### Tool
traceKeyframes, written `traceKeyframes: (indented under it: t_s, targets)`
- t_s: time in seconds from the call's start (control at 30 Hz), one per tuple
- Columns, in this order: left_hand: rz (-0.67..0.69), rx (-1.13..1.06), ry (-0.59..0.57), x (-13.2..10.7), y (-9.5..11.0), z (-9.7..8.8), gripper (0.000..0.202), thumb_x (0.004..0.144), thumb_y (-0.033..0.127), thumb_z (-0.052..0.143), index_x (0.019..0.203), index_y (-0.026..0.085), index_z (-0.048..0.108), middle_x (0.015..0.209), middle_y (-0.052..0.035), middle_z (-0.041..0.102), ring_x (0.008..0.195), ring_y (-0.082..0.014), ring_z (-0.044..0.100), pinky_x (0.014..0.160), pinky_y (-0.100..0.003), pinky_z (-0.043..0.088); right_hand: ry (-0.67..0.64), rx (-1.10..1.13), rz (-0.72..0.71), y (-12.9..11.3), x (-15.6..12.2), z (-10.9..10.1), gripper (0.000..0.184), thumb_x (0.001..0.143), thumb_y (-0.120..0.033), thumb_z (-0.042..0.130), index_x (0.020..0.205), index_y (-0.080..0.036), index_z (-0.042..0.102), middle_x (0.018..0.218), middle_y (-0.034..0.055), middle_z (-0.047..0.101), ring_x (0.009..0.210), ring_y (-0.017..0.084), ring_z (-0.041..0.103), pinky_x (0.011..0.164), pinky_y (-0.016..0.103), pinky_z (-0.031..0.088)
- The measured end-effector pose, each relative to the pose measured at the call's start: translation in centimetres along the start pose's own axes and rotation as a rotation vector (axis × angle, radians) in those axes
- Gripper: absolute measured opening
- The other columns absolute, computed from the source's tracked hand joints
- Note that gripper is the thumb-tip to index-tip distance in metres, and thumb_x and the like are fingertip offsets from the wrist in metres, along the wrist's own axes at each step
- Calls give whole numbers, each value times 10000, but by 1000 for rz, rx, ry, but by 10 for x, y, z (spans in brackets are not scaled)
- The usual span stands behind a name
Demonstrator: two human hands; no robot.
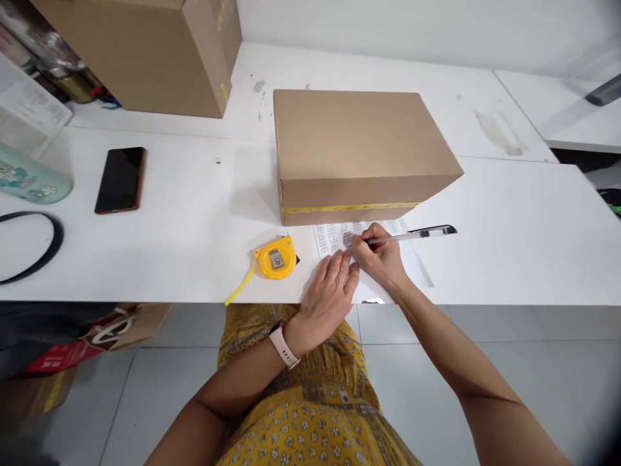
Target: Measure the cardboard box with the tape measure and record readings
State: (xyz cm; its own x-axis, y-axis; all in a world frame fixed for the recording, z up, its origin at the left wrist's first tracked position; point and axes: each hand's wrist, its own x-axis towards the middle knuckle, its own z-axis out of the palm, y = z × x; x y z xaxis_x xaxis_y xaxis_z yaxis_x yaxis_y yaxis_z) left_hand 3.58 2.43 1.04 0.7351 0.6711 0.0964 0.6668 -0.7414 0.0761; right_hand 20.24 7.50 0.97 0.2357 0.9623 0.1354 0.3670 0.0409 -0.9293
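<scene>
head view: the right hand [383, 257] pinches a clear pen [405, 236] between thumb and fingers over a sheet of paper [330, 238] with rows of small writing; whether the tip touches it, i cannot tell. the left hand [328, 290] lies flat, palm down, its fingers loosely spread at the sheet's near left side. a cardboard box [359, 139] stands just beyond, hiding the sheet's far edge, and a yellow tape measure [277, 259] sits on the white table [514, 246], left of both hands.

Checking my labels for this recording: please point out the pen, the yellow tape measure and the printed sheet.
Pen [400, 237]: head view, on its clear barrel.
Yellow tape measure [276, 259]: head view, middle of its case.
Printed sheet [332, 239]: head view, on its printed left part.
</scene>
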Motion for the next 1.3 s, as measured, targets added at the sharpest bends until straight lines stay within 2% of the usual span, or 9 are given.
traceKeyframes:
  t_s: [0.43,0.8,1.3]
  targets:
    - [4,5,-4,0,0,-2,614,1012,321,575,1540,40,432,1644,-240,396,1544,-352,369,1270,-519,317,-23,-18,20,-10,-1,-1,227,803,-271,658,666,-240,479,561,-64,446,527,103,383,516,282,310]
    - [5,-16,1,0,0,-2,601,1019,301,566,1541,35,432,1642,-246,395,1548,-349,361,1279,-515,310,-36,-40,3,-6,-2,0,234,809,-255,659,670,-241,471,570,-65,446,536,105,389,522,280,317]
    - [4,-26,3,0,-1,-1,604,1021,302,571,1539,23,434,1645,-263,378,1549,-359,355,1280,-513,307,-23,-4,55,-8,-1,0,236,769,-248,670,663,-243,459,552,-66,448,530,105,385,513,277,311]
